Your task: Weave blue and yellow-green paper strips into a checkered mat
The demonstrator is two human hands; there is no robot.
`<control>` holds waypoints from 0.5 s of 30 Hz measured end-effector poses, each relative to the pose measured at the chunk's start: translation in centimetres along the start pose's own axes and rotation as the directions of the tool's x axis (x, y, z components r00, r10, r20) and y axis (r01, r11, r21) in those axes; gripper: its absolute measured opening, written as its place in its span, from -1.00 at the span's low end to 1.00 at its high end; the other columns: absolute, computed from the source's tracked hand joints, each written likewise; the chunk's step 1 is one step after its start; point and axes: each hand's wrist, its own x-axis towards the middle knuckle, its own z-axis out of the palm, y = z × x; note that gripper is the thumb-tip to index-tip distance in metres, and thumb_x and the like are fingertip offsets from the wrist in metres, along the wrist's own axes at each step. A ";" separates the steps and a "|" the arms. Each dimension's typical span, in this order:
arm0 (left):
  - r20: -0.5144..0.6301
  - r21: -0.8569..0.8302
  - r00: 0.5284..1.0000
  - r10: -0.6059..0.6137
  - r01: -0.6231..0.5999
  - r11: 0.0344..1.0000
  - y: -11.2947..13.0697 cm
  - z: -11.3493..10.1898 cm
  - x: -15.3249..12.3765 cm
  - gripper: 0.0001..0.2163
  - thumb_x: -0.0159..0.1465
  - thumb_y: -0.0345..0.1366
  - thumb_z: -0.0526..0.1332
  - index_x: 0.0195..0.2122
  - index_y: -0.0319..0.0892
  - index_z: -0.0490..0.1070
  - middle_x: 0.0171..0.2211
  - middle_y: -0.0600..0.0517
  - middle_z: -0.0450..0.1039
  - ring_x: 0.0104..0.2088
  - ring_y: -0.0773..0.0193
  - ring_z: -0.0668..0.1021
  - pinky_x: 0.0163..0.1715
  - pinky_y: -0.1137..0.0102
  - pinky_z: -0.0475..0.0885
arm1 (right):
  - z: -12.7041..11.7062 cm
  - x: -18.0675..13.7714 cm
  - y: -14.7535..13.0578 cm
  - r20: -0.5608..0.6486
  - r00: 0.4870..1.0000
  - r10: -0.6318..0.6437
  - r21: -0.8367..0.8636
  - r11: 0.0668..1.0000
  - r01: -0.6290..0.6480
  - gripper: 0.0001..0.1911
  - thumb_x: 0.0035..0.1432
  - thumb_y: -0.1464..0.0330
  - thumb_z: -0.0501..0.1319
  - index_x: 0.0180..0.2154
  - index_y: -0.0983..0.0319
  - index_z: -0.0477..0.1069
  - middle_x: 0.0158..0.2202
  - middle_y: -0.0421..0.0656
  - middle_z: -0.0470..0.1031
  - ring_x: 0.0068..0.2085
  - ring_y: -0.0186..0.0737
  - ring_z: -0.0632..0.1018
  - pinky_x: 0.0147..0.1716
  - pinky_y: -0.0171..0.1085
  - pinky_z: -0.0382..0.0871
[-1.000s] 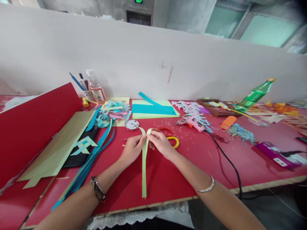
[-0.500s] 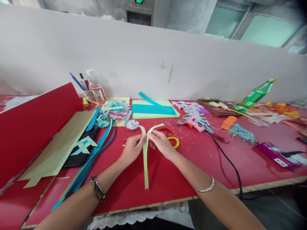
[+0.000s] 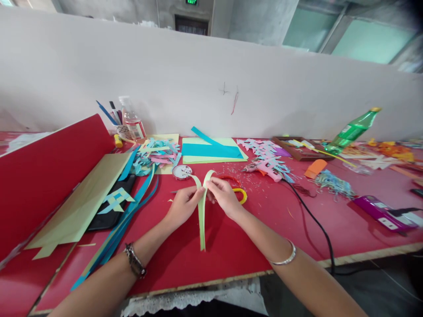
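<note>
Over the red table, the person held a pale green strip up in front of them, between both hands. The left hand pinched it narrowly between thumb and finger on one side, and the right hand did the same on the other, the two sets of fingertips almost meeting; the remaining fingers were curled and partly hidden. Above the grip the strip parted into two ends that curled away from each other, and below it the lengths hung close together towards the near edge; I couldn't tell whether the bottom touched the tabletop. A small round dish sat just beyond the left hand. Behind the right hand, partly covered by it, lay a yellow handle, with a pink glue gun farther off to the right. Blue strips trailed along the left side, next to a black phone with a small woven piece on top. Paper scraps were heaped past those, and a blue sheet rested on paler paper near the white partition.
</note>
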 end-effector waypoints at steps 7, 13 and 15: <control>-0.072 0.050 0.997 -0.019 0.022 0.998 -0.4 0.0 0.0 -0.63 0.23 -0.15 -0.04 -0.59 -0.25 0.36 -0.62 0.10 0.37 -0.55 0.36 0.40 -0.50 0.52 0.24 | 0.2 -0.2 -0.2 0.085 0.996 -0.018 -0.047 0.999 0.023 -0.72 0.07 0.21 0.05 -0.58 0.23 0.18 -0.72 -0.34 0.19 -0.67 -0.46 0.26 -0.67 -0.43 0.10; -0.125 -0.013 0.989 -0.076 0.075 0.997 -0.4 0.0 0.1 -0.62 0.22 -0.12 -0.04 -0.55 -0.26 0.37 -0.63 0.10 0.33 -0.56 0.36 0.36 -0.50 0.50 0.25 | 0.1 0.0 0.1 0.019 0.999 -0.030 0.005 1.000 0.030 -0.74 0.08 0.24 0.05 -0.57 0.23 0.19 -0.72 -0.35 0.19 -0.68 -0.48 0.23 -0.68 -0.44 0.08; -0.033 -0.053 0.998 -0.057 0.055 0.997 -0.2 0.1 0.1 -0.65 0.22 -0.14 -0.02 -0.51 -0.25 0.40 -0.57 0.08 0.39 -0.49 0.33 0.41 -0.42 0.49 0.29 | 0.0 0.0 0.0 -0.005 0.999 -0.037 0.021 0.999 0.037 -0.72 0.09 0.23 0.05 -0.58 0.23 0.19 -0.72 -0.35 0.18 -0.67 -0.48 0.24 -0.68 -0.44 0.08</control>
